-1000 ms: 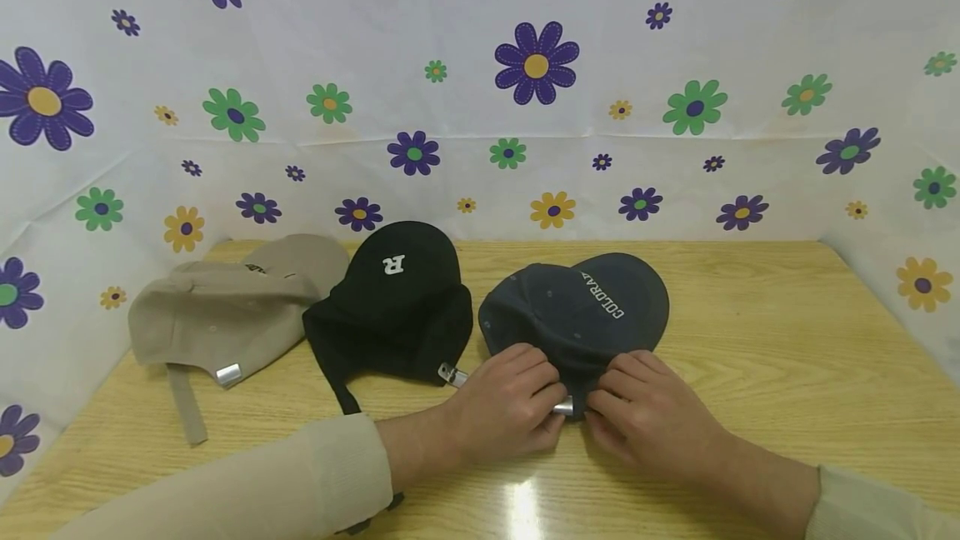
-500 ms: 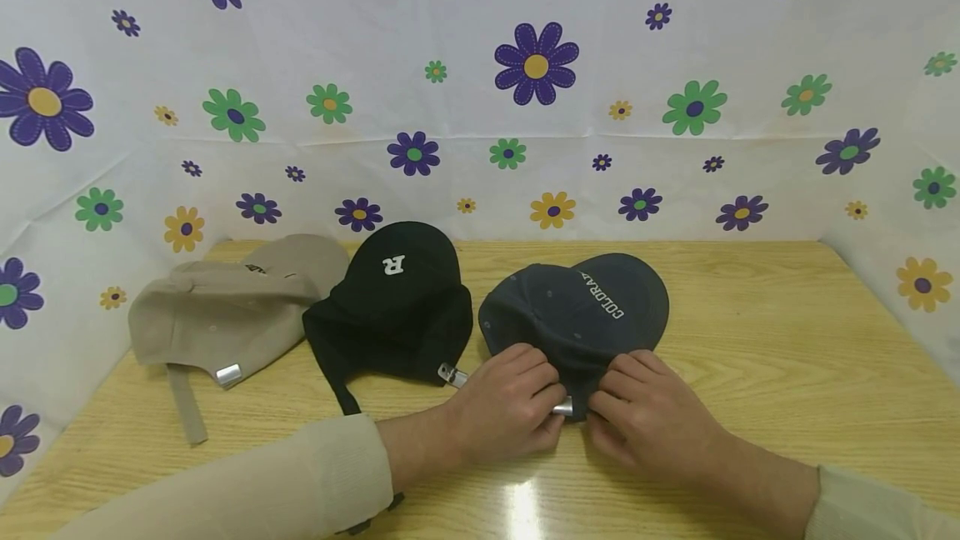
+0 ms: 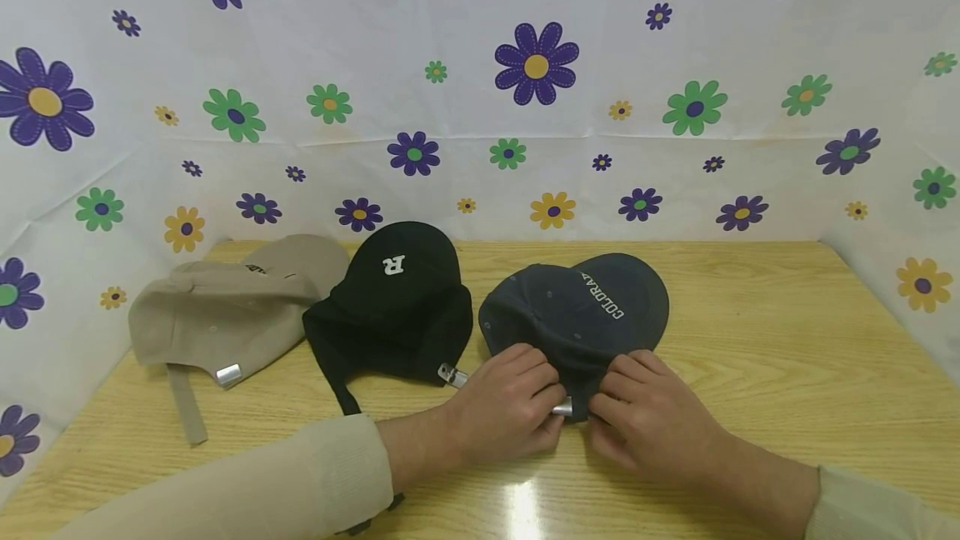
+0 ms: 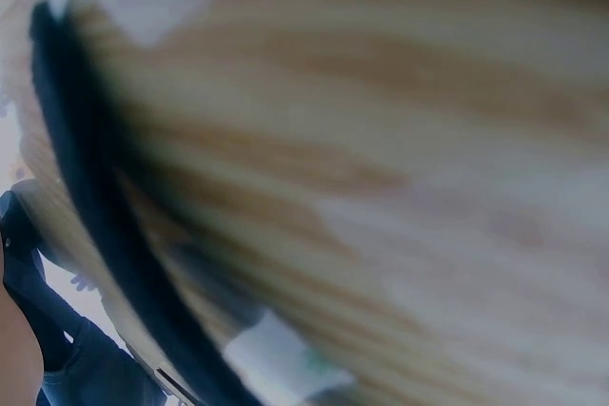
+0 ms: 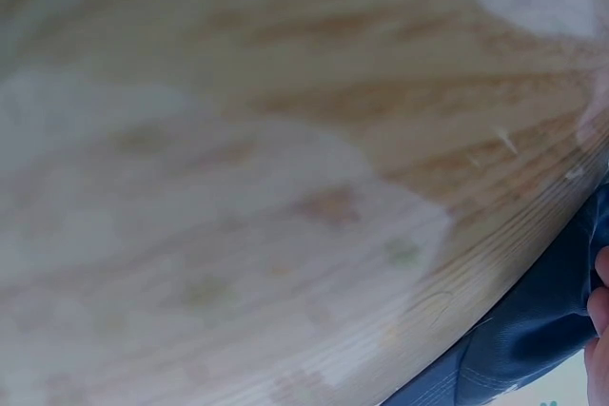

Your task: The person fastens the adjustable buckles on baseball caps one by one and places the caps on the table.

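A navy baseball cap (image 3: 555, 307) with white lettering lies on the table, brim pointing away to the right. At its near rear edge, my left hand (image 3: 506, 402) pinches the cap beside a silver strap buckle (image 3: 564, 408). My right hand (image 3: 648, 411) grips the same rear edge just right of the buckle, fingers curled. Both thumbs' contact with the cloth is mostly hidden. In the right wrist view, fingertips (image 5: 599, 311) press into the navy cloth (image 5: 523, 339). The left wrist view is blurred, with dark blue cloth (image 4: 105, 368) at the lower left.
A black cap (image 3: 397, 307) with a white R lies left of the navy one, its metal clasp (image 3: 452, 374) close to my left hand. Further left is a beige cap (image 3: 225, 315) with a loose strap (image 3: 186, 407). A flowered cloth (image 3: 450, 107) stands behind the wooden table (image 3: 765, 340).
My right hand has shifted very slightly to the right at the cap's rear edge. The left hand and all the caps look the same.
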A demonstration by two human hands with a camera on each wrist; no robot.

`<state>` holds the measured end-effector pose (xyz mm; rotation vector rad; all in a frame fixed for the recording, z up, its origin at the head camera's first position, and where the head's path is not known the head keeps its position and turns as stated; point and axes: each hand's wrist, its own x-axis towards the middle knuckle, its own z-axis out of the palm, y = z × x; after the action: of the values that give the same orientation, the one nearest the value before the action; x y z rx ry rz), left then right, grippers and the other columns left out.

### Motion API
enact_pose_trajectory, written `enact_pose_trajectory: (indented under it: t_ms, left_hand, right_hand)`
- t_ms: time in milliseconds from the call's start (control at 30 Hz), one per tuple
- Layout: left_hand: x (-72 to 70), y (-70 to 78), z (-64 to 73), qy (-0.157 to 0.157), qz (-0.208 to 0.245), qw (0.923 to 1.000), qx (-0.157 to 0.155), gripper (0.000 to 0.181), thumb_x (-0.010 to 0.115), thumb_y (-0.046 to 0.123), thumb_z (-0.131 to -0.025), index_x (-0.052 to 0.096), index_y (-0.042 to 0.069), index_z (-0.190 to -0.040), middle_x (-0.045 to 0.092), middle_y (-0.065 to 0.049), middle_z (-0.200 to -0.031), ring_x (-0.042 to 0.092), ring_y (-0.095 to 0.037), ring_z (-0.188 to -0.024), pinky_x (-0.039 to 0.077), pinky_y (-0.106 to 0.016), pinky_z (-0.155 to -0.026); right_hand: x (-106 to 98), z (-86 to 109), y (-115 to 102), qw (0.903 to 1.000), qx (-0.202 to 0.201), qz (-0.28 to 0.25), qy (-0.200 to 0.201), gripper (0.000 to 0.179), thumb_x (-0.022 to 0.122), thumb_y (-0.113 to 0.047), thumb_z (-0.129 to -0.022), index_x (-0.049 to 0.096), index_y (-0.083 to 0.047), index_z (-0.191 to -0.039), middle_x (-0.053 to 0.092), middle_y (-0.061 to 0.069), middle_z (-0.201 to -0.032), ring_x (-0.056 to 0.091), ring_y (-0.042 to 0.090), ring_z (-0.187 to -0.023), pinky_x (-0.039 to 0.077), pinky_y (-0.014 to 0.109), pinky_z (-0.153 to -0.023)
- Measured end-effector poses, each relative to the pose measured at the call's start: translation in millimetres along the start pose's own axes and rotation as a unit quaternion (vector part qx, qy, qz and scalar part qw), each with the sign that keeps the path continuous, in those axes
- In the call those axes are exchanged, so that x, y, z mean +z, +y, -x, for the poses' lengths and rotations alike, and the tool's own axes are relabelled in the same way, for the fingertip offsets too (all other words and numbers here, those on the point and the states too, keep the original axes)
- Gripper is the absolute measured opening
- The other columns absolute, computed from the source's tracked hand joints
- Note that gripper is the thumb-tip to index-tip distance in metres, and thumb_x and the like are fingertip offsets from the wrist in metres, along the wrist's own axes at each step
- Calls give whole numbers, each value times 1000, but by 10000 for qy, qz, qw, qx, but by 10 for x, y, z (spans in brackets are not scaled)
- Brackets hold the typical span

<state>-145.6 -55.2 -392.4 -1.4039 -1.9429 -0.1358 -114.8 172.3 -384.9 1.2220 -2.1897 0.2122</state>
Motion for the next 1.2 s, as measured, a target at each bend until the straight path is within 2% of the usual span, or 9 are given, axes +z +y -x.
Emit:
enact_pose_trajectory:
  t_ms: [367,933,1200]
  left_hand:
    - [0,4,-3,-17,10,10000,6,12,70,25,-77,72,14,-82,64,3,-80,57,-15,-78,49,-29,-81]
    - [13,2,1,10,32,10000,25,10,69,24,-77,71,14,-79,63,3,-78,57,-15,-76,49,-29,-78]
    - [10,8,8,-80,62,9999,-32,11,68,22,-78,72,13,-81,64,3,-81,57,-15,-78,49,-29,-80]
  right_hand:
    - [-4,-7,-2,10000,8,26,13,12,61,-21,-77,60,-17,-66,56,-5,-69,50,16,-74,44,35,-77]
    - [-15,-4,-12,10000,43,30,-64,13,60,-23,-76,57,-18,-65,54,-5,-68,47,16,-73,43,36,-78]
    - [-8,-7,-3,9999,90,64,-20,11,58,-23,-77,55,-17,-68,53,-5,-70,47,17,-74,42,37,-77]
